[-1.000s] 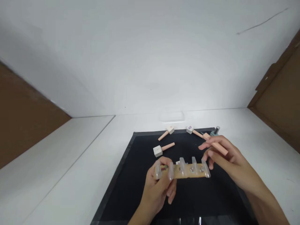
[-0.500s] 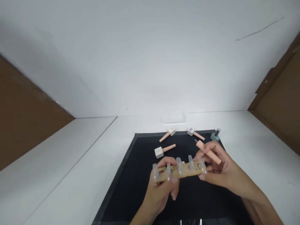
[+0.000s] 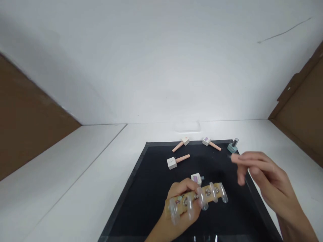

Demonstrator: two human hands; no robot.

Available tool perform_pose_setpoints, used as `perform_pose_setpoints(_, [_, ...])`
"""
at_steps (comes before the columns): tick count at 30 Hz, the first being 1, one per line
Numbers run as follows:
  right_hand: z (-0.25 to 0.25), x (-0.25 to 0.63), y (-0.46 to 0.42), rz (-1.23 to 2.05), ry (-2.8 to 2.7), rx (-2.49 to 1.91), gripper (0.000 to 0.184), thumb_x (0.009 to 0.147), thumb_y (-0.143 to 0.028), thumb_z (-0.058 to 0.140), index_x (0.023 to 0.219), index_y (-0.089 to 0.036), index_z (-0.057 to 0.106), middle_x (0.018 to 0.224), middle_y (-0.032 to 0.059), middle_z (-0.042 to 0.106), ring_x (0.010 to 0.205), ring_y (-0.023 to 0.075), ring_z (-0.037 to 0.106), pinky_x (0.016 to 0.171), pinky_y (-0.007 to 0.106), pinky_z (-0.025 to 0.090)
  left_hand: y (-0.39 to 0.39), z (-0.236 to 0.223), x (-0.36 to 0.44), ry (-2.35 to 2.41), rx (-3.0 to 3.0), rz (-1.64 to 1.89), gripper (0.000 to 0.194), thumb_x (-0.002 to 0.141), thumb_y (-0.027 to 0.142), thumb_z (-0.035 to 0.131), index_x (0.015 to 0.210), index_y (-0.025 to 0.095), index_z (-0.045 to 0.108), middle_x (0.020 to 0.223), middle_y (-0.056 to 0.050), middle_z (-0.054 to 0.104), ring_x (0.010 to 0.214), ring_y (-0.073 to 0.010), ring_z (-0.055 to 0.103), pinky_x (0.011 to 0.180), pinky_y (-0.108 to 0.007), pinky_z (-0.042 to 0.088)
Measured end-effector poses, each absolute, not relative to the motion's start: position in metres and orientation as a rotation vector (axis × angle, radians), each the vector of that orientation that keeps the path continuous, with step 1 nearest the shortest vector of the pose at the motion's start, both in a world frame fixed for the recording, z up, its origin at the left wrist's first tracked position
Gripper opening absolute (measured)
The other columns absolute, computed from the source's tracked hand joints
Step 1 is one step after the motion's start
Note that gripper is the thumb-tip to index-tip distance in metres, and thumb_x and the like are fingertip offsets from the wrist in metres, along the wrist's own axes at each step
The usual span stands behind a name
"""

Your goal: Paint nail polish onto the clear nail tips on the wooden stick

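Seen over my remote link, the black mat (image 3: 156, 188) is serving as landmark for all positions. I am keeping the right hand (image 3: 268, 174) over the mat's right edge; half a second ago it was meeting the strip's right end, and now it is standing well apart. Its fingers are gripping the peach cap, but blur is preventing me from telling which ones are pressing. I am holding the left hand (image 3: 181, 222) above the mat's near half, thumb and fingers pinching the tan strip (image 3: 206, 190). The strip is now slanting more, right end toward the mat's far side, and sitting slightly nearer the mat's near edge. Three capped white bottles are lying on the mat: two along its far edge (image 3: 185, 140) (image 3: 206, 141), one (image 3: 172, 163) left of its middle. An uncapped white bottle (image 3: 196, 179) near mat centre is now showing its label, mostly covered earlier. A teal bottle (image 3: 232, 148) is resting at the mat's far right corner. The peach cap (image 3: 236, 158) is pointing inward over the mat's right side. Clear nail tips (image 3: 202, 199) are crossing the strip, above the mat.
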State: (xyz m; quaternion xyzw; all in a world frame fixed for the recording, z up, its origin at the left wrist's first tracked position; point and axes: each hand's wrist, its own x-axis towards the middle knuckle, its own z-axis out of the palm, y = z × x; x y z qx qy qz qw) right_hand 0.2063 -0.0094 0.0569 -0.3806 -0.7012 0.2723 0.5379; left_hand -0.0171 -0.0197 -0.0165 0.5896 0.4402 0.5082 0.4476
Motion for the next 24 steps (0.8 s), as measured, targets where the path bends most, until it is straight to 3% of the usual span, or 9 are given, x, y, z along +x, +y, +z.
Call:
perform_pose_setpoints(2, [0.060,0.201,-0.008,0.620,-1.742,-0.693,0.022,0.096,-0.036,0.051,0.105,-0.032,0.072,0.088,0.0030,0.074,0.050,0.0120,0.056,0.053,0.030,0.050,-0.016,-0.011,-0.014,1.151,1.560,1.274,0.015,0.070,0.027,0.070,0.060,0.020,0.062,0.050,0.001,0.057,0.050,-0.0125,0.053,0.048,-0.021,0.040])
perform_pose_setpoints(4, [0.063,0.196,-0.005,0.633,-1.771,-0.592,0.025,0.096,-0.038,0.051,0.101,-0.030,0.074,0.078,0.0037,0.075,0.053,0.0148,0.057,0.049,0.030,0.045,-0.011,-0.002,-0.010,1.149,1.633,1.270,0.010,0.069,0.022,0.067,0.060,0.020,0.063,0.050,0.001,0.059,0.048,-0.0117,0.052,0.049,-0.021,0.041])
perform_pose_setpoints(15, [0.059,0.192,-0.004,0.679,-1.839,-0.588,0.021,0.100,-0.030,0.044,0.099,-0.028,0.065,0.079,0.0013,0.075,0.058,0.0148,0.058,0.056,0.032,0.042,-0.006,0.003,0.005,1.060,1.834,1.281,0.010,0.067,0.016,0.062,0.058,0.020,0.063,0.046,0.002,0.061,0.041,-0.0101,0.051,0.046,-0.019,0.042])
perform_pose_setpoints(24, [0.055,0.196,-0.003,0.701,-1.884,-0.555,0.021,0.100,-0.031,0.044,0.093,-0.026,0.063,0.076,-0.0001,0.074,0.058,0.0138,0.059,0.061,0.032,0.043,-0.002,0.010,0.012,0.882,1.841,1.148,0.013,0.069,0.016,0.059,0.057,0.018,0.055,0.043,0.002,0.056,0.035,-0.0065,0.041,0.038,-0.016,0.033])
